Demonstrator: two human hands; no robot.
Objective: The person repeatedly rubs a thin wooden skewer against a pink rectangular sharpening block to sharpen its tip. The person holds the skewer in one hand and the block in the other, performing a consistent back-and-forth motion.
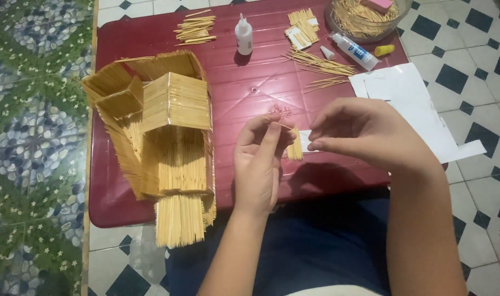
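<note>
Near the middle of the dark red table (250,87), the left hand (259,164) pinches a single thin toothpick (280,124) between thumb and forefinger, fingers closed on it, with a small flat panel of glued toothpicks (295,147) just beside its fingertips at about 3 o'clock. The right hand (365,134) is closed too, fingertips pressed together and pointing toward the toothpick's far end, though whether they touch it I cannot tell. Such a stick looks very light and stiff but easy to snap, so it seems best taken near the middle with light pressure; the little panel probably wants holding by its edges, since its glued joints may be weak. At 9 o'clock from the hands stands a large toothpick model house (167,137). Toward 12 o'clock lie a white glue bottle (243,34), loose toothpick bundles (195,28) and a clear bowl of toothpicks (365,19); white paper (409,93) lies at 2 o'clock.
</note>
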